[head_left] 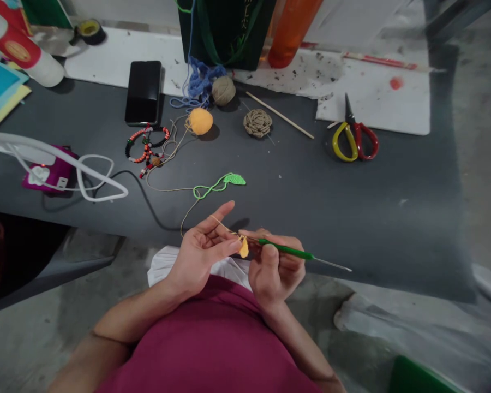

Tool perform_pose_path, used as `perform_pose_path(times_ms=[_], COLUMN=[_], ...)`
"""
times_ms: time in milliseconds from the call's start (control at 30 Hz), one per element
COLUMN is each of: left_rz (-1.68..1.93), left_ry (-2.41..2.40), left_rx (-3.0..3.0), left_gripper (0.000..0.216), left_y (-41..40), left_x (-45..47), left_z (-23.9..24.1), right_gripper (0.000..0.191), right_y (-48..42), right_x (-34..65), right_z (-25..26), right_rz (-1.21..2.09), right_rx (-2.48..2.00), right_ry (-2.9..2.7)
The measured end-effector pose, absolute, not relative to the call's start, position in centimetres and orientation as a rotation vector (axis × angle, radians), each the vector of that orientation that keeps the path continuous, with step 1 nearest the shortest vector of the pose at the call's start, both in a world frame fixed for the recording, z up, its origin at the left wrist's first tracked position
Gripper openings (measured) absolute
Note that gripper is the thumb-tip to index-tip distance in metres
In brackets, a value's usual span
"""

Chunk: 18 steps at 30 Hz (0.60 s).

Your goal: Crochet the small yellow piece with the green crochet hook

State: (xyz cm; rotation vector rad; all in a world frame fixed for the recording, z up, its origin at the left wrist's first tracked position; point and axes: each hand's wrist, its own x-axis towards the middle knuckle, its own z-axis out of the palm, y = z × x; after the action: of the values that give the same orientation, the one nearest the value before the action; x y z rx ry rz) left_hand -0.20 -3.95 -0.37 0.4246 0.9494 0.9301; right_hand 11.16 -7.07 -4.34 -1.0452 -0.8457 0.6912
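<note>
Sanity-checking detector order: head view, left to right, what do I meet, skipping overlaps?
Purple power block → black smartphone → left hand → small yellow crochet piece → right hand → red-and-yellow-handled scissors.

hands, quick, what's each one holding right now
Left hand: pinching the small yellow piece, index finger extended.
Right hand: closed on the green-handled hook.

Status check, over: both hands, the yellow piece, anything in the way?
Left hand pinching yellow piece. Right hand gripping green-handled hook. Green scrap lies beyond, apart from both hands; nothing seen blocking them.
</note>
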Motion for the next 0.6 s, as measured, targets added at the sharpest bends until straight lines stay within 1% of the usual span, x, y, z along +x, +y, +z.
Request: perform_pose_path(times_ms=[233,433,600], left_rz=[0.931,0.920,0.897], left_ry=[0.927,0.926,0.918], left_rx=[0.455,0.439,0.407], left_gripper=[0.061,0.054,0.047], left_y=[-3.8,-3.8,-3.8], left_x=[-0.3,-0.4,-0.5], left_z=[-0.1,-0.2,-0.1], right_gripper=[0.006,0.009,0.010], right_y=[-7.5,-7.5,-7.2], right_x=[11.6,12.0,12.0], right_z=[-4.2,-3.6,-3.0], right_rz=[0.626,0.738,0.920], right_rx=[-1.169,-1.185,-1.114], right_ry=[-0.834,-0.824,-0.701])
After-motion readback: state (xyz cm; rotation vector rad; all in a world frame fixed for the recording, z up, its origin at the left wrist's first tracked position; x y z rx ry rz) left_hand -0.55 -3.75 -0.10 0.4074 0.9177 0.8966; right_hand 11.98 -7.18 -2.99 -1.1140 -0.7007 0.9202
